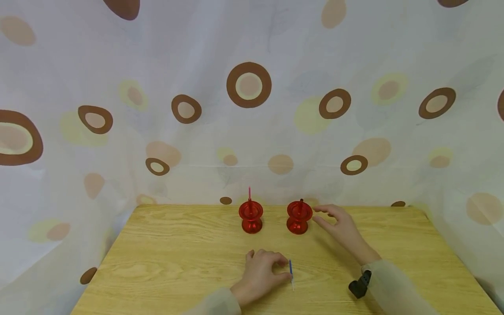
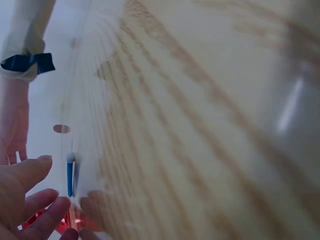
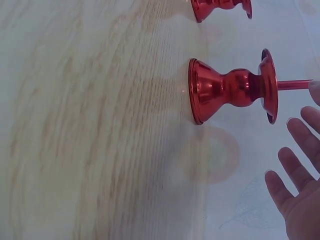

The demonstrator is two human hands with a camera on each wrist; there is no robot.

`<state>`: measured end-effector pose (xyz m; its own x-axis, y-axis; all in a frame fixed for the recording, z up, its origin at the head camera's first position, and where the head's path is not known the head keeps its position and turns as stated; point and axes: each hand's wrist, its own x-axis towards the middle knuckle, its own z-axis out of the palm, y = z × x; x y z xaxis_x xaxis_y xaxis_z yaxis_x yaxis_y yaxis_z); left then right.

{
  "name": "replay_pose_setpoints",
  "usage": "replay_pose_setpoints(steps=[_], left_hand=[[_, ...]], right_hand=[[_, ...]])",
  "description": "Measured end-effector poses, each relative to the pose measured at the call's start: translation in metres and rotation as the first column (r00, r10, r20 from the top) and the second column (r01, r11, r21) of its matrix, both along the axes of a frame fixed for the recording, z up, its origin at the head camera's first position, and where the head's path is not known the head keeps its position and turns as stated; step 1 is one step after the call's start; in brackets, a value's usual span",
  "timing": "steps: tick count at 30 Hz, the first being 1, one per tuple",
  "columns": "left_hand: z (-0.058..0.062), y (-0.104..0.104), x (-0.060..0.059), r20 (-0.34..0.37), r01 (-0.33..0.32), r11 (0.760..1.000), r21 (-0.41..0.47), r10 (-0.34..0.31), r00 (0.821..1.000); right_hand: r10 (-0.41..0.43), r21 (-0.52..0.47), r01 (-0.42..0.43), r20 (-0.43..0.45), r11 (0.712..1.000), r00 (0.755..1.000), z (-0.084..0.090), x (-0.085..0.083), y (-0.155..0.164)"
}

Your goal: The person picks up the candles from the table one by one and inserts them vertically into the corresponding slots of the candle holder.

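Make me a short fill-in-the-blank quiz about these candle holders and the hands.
1. The table bears ___ red holders.
2. The left hand pinches a ___ candle.
3. The right hand is by the ___ holder.
4. The left holder has a ___ candle.
Missing words: two; blue; right; pink

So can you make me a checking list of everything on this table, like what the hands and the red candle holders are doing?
Surface: wooden table, light grain, bare parts look clean.
Job's things: left red candle holder upright with a thin pink candle; right red candle holder upright with a short dark red candle; thin blue candle lying on the table.
Clutter: nothing seen.
Hands: left hand rests on the table, fingertips at the blue candle; right hand open beside the right holder, touching or nearly so.
Cables: nothing seen; a black device sits at the right wrist.
Surroundings: spotted curtain behind and at both sides.
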<state>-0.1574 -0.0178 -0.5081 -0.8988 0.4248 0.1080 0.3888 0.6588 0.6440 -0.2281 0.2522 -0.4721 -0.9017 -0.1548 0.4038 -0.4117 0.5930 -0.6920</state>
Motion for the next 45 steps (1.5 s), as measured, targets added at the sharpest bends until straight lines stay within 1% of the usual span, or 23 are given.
replay_pose_setpoints(steps=[3,6,12,16,19,22,26,33,38,45], left_hand=[[0.000,0.003,0.000,0.012,-0.014,1.000,0.007,0.014,1.000],[0.000,0.005,0.000,0.017,-0.031,0.999,0.013,0.031,0.999],[0.002,0.010,0.001,0.001,-0.047,0.999,-0.010,0.047,0.999],[0.002,0.013,0.001,-0.004,-0.055,0.998,-0.032,0.055,0.998],[0.001,0.014,0.000,0.004,-0.064,0.997,-0.049,0.065,0.998],[0.000,0.017,-0.001,0.013,-0.075,0.996,-0.051,0.076,0.997],[0.000,0.020,-0.001,0.010,-0.090,0.994,-0.064,0.091,0.996],[-0.001,0.024,-0.002,-0.037,-0.097,0.986,-0.132,0.093,0.995],[-0.001,0.025,-0.003,-0.030,-0.087,0.986,-0.139,0.084,0.996],[0.001,0.023,-0.005,-0.017,-0.102,0.982,-0.161,0.101,0.995]], right_hand=[[0.017,-0.031,-0.015,0.040,0.999,0.999,-0.002,-0.006,-0.002],[0.028,-0.041,-0.025,0.074,0.999,0.997,-0.003,-0.012,-0.003],[0.051,-0.052,-0.046,0.083,0.998,0.995,-0.010,-0.020,-0.004],[0.083,-0.054,-0.078,0.096,0.995,0.992,-0.013,-0.025,-0.004],[0.102,-0.049,-0.098,0.102,0.994,0.989,-0.015,-0.029,-0.005],[0.102,-0.038,-0.099,0.110,0.994,0.989,-0.018,-0.031,-0.007],[0.093,-0.033,-0.090,0.123,0.995,0.988,-0.020,-0.033,-0.008],[0.097,-0.033,-0.093,0.120,0.995,0.988,-0.021,-0.033,-0.008],[0.091,-0.022,-0.089,0.119,0.996,0.989,-0.020,-0.033,-0.009],[0.091,-0.016,-0.090,0.111,0.996,0.990,-0.017,-0.030,-0.009]])
